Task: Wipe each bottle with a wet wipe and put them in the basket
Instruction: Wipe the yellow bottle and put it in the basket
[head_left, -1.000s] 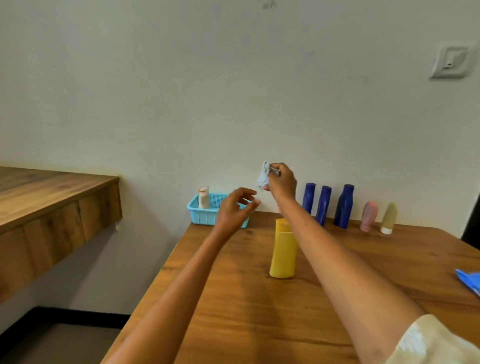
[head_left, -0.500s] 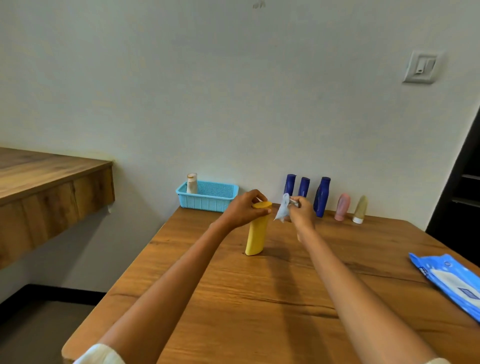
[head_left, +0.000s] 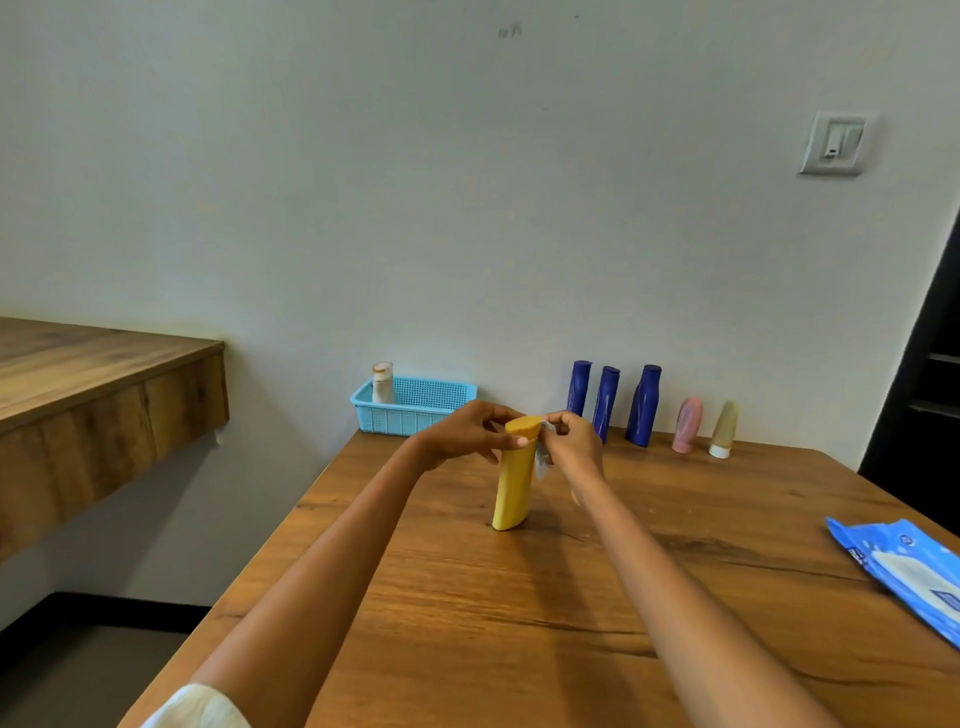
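Note:
A yellow bottle (head_left: 513, 483) stands tilted on the wooden table (head_left: 519, 623). My left hand (head_left: 467, 434) grips its top from the left. My right hand (head_left: 574, 444) pinches a small white wet wipe (head_left: 543, 460) against the bottle's upper right side. A light blue basket (head_left: 415, 410) sits at the table's back left corner with a cream bottle (head_left: 383, 383) standing inside it. Along the wall stand three dark blue bottles (head_left: 605, 402), a pink bottle (head_left: 687, 425) and a pale yellow bottle (head_left: 723, 428).
A blue pack of wet wipes (head_left: 904, 571) lies at the table's right edge. A second wooden counter (head_left: 93, 384) juts out at the left, with a floor gap between it and the table. A wall switch (head_left: 834, 143) is at upper right.
My left hand dropped from mid-air onto the yellow bottle's top. My right hand brought the wipe down from above to the bottle's side. The head view shifted left and down.

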